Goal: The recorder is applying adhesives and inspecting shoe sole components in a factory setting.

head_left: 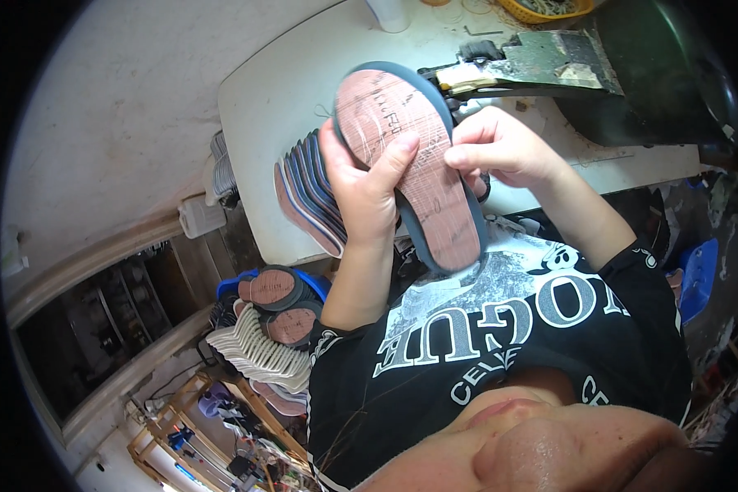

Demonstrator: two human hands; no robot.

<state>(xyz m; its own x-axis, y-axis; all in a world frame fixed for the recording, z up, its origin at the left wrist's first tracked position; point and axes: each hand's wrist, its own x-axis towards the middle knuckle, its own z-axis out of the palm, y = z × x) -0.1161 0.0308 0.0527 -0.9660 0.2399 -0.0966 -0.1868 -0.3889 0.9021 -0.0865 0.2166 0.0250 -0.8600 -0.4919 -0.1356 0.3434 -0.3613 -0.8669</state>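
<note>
Sole (433, 193) held up over white table (258, 111), pink face showing; left hand (369, 187) clasps it, thumb on top. Right hand (504, 152) bunched narrowly at rim, cannot tell if pinching. Likely edge handling; next move wants steady left support.

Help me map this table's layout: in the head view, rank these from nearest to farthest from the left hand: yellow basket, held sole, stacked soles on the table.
1. Held sole: in the left hand itself.
2. Stacked soles: on the table, just left of that hand.
3. Yellow basket: toward the upper right.
</note>
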